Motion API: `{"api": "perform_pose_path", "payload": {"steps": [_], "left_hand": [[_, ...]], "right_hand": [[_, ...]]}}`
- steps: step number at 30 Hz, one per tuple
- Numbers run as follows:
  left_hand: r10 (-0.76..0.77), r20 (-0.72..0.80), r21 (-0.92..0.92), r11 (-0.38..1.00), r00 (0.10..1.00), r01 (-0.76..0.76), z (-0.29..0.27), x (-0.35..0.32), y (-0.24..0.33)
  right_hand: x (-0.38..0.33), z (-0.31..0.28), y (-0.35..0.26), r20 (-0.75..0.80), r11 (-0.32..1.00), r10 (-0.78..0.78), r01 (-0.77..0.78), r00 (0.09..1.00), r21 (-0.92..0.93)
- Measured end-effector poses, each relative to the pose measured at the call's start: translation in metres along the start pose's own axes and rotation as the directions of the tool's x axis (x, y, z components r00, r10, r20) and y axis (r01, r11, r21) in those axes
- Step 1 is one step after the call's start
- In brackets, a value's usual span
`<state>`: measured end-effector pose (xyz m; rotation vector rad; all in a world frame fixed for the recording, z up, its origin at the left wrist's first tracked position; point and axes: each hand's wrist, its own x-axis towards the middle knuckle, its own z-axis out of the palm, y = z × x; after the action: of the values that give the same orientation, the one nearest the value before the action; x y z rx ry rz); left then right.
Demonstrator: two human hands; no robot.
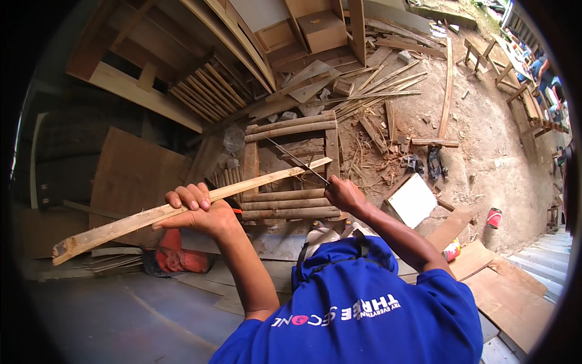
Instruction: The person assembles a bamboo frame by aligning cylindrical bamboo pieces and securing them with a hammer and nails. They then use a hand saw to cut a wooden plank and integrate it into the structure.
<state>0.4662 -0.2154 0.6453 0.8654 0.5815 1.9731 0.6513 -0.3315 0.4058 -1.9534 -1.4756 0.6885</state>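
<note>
A long, split strip of pale wood (260,181) slants up across the view, its thick darker end at the lower left. My left hand (203,209) is closed round it nearer that thick end. In my right hand (344,193) is the end of a long, thin, dark blade-like tool (290,155), seen nearly edge-on. The tool crosses the strip near its narrow far end; whether it touches or just passes behind cannot be made out. Below them lies a wooden frame (332,142) with round poles (285,205) across its near and far sides.
Several thin sticks (388,94) and scraps lie beyond the frame. A white-topped board (412,201) and a red can (494,218) are at the right. Large wooden furniture (242,36) stands at upper left. A red-orange bag (176,255) lies left; people (541,70) are far right.
</note>
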Motion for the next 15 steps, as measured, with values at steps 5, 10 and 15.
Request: {"api": "perform_pose_path", "payload": {"steps": [5, 10, 15], "left_hand": [[0.020, 0.025, 0.046, 0.999, 0.999, -0.021, -0.002, 0.001, 0.001], [0.039, 0.002, 0.032, 0.999, 0.999, -0.039, -0.001, 0.003, -0.001], [0.015, 0.023, 0.067, 0.998, 1.000, -0.017, 0.001, 0.003, -0.003]], "right_hand": [[0.004, 0.002, 0.008, 0.078, 0.995, -0.103, 0.102, 0.992, 0.021], [0.008, -0.004, 0.026, 0.083, 0.999, 0.040, -0.039, 0.996, -0.010], [0.010, -0.007, 0.042, 0.017, 0.982, 0.158, -0.155, 0.987, -0.107]]}}
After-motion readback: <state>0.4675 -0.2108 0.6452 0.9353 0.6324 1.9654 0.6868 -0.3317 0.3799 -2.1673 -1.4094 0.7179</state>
